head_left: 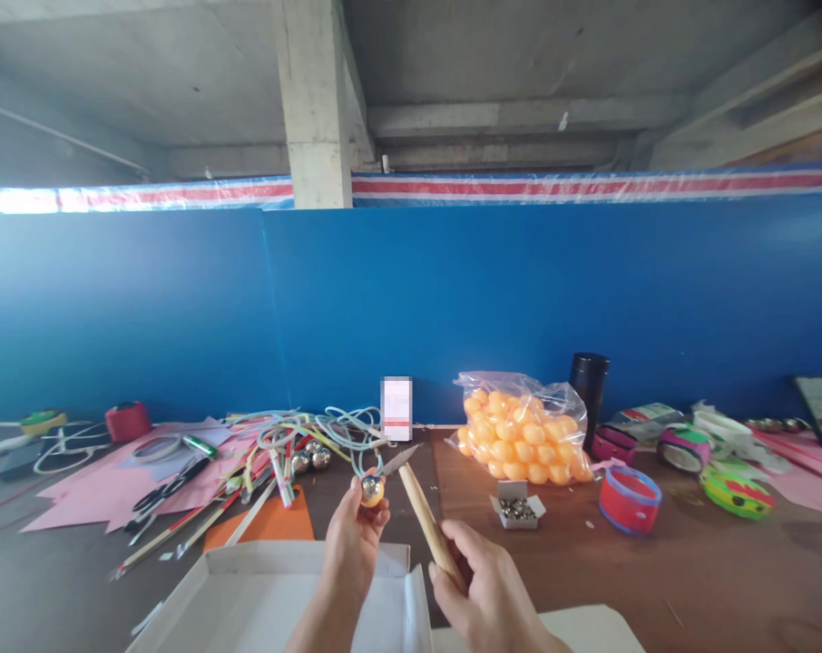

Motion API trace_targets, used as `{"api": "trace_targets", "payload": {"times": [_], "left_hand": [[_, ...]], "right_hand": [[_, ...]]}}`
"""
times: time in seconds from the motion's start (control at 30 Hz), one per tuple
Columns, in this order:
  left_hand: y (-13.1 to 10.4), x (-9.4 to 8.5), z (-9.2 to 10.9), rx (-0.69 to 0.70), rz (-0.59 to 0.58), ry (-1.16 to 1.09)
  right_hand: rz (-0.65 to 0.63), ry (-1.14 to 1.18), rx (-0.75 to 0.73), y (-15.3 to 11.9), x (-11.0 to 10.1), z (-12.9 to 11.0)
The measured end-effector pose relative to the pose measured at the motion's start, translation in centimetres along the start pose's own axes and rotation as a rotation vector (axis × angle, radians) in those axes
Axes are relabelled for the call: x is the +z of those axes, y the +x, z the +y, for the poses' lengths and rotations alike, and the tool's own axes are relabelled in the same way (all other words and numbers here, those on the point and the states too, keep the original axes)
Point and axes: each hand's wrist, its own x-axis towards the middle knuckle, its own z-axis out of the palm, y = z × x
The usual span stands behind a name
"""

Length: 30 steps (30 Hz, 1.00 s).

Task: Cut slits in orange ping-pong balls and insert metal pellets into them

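Pinched between the fingers of my left hand [357,535] is a shiny metal ball [372,491], its lower side tinted yellow. My right hand [480,580] is closed round the wooden handle of a hammer [425,521]. The hammer's slim grey head tapers to a point on the right, and its other end lies close to the ball; whether they touch I cannot tell. Beneath my left hand is an open white box [268,589]. Several more metal balls [311,458] rest among the cords behind it.
A bag of orange balls [523,440], a small box of metal pieces [517,510], a black cylinder [588,394] and a red-blue tape roll [630,499] stand to the right. Cords [343,426], scissors [166,490] and pink paper [77,481] lie left. A phone [396,408] stands against the blue partition [411,299].
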Motion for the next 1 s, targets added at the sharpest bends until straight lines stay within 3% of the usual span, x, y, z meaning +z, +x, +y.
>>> {"api": "trace_targets", "payload": {"times": [0.3,1.0], "left_hand": [[0.07,-0.23,0.04,-0.016,-0.026,-0.046],[0.11,-0.22,-0.03,-0.031,-0.01,-0.028]], "right_hand": [[-0.053,-0.048,-0.012,-0.12,0.48,0.07],[-0.028,-0.02,-0.004,-0.05,0.64,0.14]]}}
